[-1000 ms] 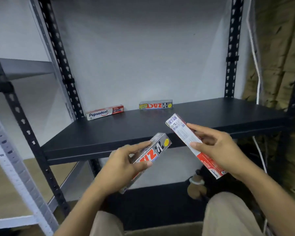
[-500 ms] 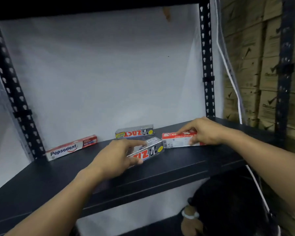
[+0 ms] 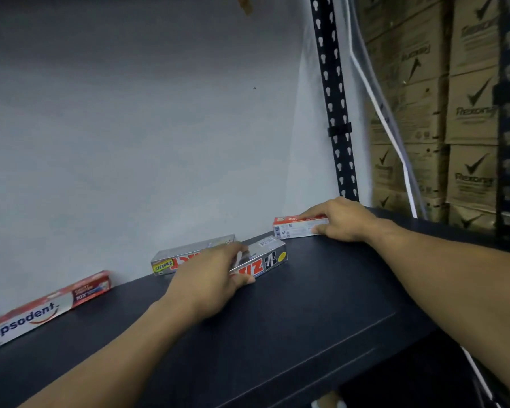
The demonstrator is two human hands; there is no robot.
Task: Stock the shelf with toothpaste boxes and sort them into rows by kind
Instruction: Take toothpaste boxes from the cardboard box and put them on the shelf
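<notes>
Pepsodent box [image 3: 42,310] sat way over on the left of the dark shelf [image 3: 321,319], lying flat against the back wall by itself. Next along was a silver Zact box [image 3: 186,256] at the back. The left hand [image 3: 209,278] had its fingers curled over a second silver Zact box [image 3: 265,260], thumb on the front edge, with the box down on the shelf just in front and a bit right of the first. Further right, the right hand [image 3: 342,222] gripped a red-and-white box [image 3: 296,229], fingers on top and thumb on the front face. That box was resting near the back post [image 3: 333,113]; couldn't read the brand. Brown cartons [image 3: 471,113] were stacked off to the right. I'd call it very early days: four boxes up, the Zact row barely begun, loads of shelf left, and the red-and-white one maybe belonged over by the Pepsodent.
</notes>
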